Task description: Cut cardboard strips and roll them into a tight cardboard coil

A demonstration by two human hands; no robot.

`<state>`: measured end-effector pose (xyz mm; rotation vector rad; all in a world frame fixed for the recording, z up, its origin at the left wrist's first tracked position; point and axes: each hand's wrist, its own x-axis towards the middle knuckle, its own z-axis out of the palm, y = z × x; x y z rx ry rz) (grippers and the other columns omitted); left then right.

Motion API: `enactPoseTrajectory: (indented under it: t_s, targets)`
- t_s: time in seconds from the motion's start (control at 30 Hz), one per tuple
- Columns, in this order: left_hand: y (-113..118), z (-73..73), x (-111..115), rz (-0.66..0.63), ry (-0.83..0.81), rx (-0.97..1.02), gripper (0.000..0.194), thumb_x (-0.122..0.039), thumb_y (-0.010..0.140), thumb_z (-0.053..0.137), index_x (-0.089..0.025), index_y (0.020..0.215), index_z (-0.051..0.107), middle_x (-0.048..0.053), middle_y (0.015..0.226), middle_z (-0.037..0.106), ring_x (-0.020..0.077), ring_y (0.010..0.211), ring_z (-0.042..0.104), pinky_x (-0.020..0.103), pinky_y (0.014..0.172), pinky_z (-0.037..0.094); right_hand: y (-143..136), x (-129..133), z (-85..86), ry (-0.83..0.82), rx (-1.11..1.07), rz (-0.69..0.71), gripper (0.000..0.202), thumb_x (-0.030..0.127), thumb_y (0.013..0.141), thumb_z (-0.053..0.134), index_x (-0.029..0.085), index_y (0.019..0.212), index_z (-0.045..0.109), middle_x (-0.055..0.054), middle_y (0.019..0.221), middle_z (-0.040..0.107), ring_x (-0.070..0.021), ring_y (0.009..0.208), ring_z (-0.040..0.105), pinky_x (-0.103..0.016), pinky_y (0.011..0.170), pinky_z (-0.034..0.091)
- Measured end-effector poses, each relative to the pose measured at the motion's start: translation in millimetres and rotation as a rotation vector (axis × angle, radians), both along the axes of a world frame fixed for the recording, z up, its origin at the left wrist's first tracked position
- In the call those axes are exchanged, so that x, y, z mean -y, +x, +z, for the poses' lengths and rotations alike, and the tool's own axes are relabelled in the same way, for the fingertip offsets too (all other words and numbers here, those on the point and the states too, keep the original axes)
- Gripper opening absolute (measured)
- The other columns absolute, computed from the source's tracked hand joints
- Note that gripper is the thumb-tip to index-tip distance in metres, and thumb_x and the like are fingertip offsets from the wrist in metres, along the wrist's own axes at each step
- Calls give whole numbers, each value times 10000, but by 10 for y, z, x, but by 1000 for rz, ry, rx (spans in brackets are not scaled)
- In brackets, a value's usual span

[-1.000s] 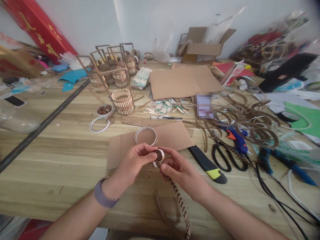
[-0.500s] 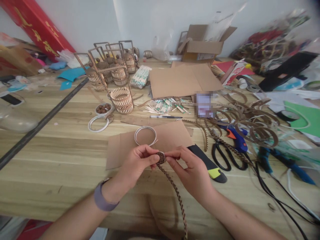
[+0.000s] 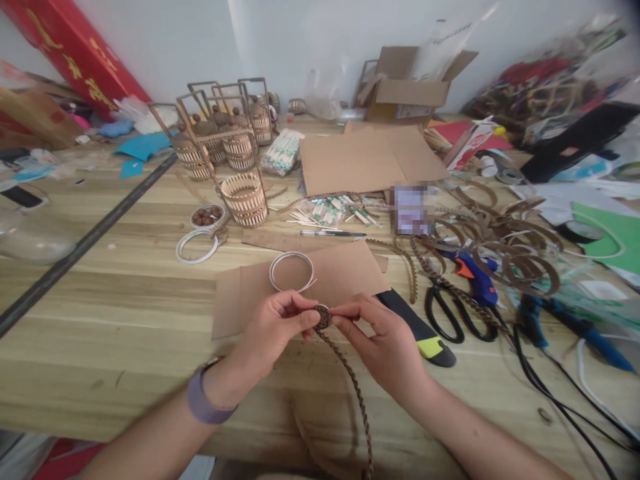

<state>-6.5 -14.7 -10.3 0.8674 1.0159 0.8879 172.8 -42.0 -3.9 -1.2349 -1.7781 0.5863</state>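
Note:
Between both hands is a small round coil (image 3: 323, 317) of brown braided strip, its loose tail (image 3: 356, 383) curving down past the table's front edge. My left hand (image 3: 287, 325) pinches the coil's left side between thumb and fingers. From the right, my right hand (image 3: 375, 333) is closed with thumb and index finger at the coil's other edge. Just beyond the fingers, a white-edged ring (image 3: 291, 272) lies on a flat cardboard piece (image 3: 345, 267). A black-and-lime handle (image 3: 420, 330) lies beside my right hand.
Black-handled scissors (image 3: 444, 319), a blue glue gun (image 3: 475, 277) and cables lie at the right, near a heap of brown strip loops (image 3: 525, 260). Small slatted baskets (image 3: 243, 200) stand at the back left, by a bowl of brown beads (image 3: 207, 217). A pen (image 3: 333, 233) lies mid-table.
Both hands keep their grip on the coil, which appears slightly turned. The tail has shifted a little; the view has moved very slightly.

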Motion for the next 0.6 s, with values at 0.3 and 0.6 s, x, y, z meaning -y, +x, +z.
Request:
enactPoseTrajectory:
  t_s: [0.3,0.6]
  targets:
    - [-15,-34,-13,-26,-3,17,271,-317,601,884,-146,721,712,-12,636,661,96,540,570,216,526,448,1,8,-23,48,38,25,129,129,890,597,213,844,684,0,734,686,-137,671,650,-231,604,520]
    - [-25,-49,-17,-32,-5,22,254,-309,608,884,-150,716,717,-14,637,661,91,534,566,212,524,441,-15,11,-48,95,75,25,131,131,908,564,217,860,649,-4,738,679,-142,679,651,-238,615,523]
